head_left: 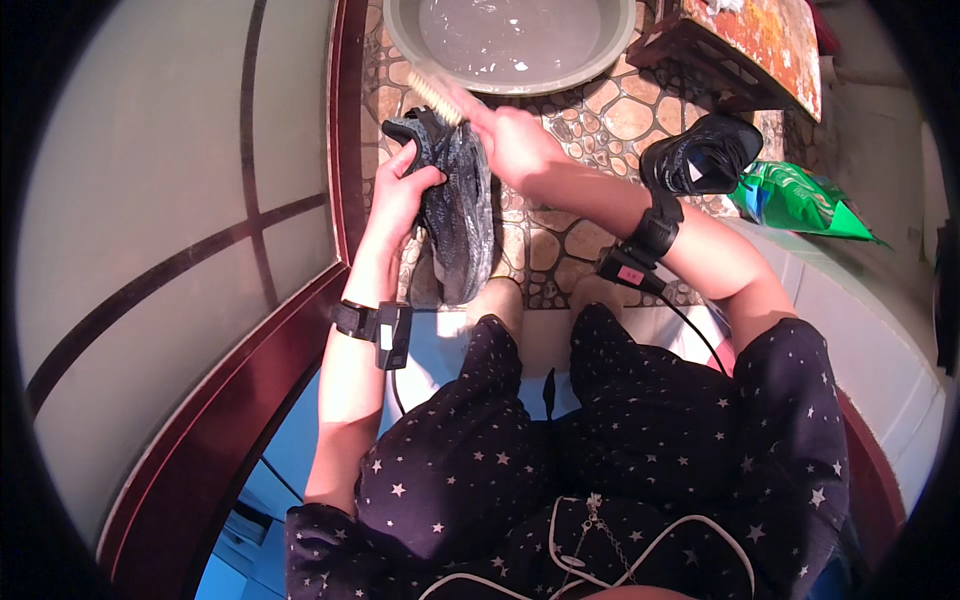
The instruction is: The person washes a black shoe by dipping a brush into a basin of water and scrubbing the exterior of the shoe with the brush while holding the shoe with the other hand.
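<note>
My left hand [401,196] grips a dark, wet-looking sneaker [459,217] near its heel opening, the thumb lying over the collar. The shoe is held on its side with its toe towards me, and whitish suds streak its upper and sole. In my right hand [517,146] is a scrubbing brush [439,94] with pale bristles, its far end slightly blurred. The bristles are at the sneaker's heel end; whether they touch it I cannot tell. My right fingers hide much of the brush's handle.
A round basin [510,82] of cloudy water stands ahead. To the right are a worn wooden stool [757,45], a second black sneaker [705,154] and a green plastic bag [802,202]. A dark red door frame [346,135] runs along the left. The floor [630,116] has a pebble pattern.
</note>
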A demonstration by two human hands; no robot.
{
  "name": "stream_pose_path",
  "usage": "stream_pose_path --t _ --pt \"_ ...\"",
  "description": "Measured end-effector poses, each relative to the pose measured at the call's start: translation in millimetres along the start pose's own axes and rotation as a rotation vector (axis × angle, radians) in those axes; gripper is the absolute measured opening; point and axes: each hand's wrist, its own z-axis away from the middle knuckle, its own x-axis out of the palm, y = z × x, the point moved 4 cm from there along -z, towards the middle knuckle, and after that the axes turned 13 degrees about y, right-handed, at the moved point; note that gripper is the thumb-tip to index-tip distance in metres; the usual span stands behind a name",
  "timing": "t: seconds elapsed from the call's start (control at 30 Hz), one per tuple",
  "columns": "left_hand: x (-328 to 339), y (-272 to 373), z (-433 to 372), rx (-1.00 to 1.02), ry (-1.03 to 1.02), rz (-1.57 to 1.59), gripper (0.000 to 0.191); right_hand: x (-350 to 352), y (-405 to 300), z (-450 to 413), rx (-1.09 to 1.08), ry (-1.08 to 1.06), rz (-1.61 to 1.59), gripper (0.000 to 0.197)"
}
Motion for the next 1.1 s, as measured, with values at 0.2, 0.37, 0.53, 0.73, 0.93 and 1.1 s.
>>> stream_pose_path --t 0.2,0.37,0.53,0.73,0.93,1.1 --pt "-4 4 -2 -0.014 0.041 0.085 0.043 -8 6 23 -0.302 0.157 0.031 0.057" --pt "-1 1 -1 -0.029 -0.014 0.089 0.045 4 2 6 -0.025 0.05 0.07 0.06" --pt "-7 1 -1 -0.053 0.067 0.104 0.044 -17 -4 7 -0.036 0.072 0.015 0.055" --pt "2 4 0 -0.078 -0.009 0.076 0.041 5 -11 -6 0.107 -0.1 0.115 0.076" --pt "4 10 6 -0.011 -0.039 0.017 0.045 -36 19 -60 0.068 0.266 0.142 0.044" --pt "-1 7 4 -0.013 -0.105 -0.005 0.042 -31 95 -92 0.222 0.016 0.56 0.035"
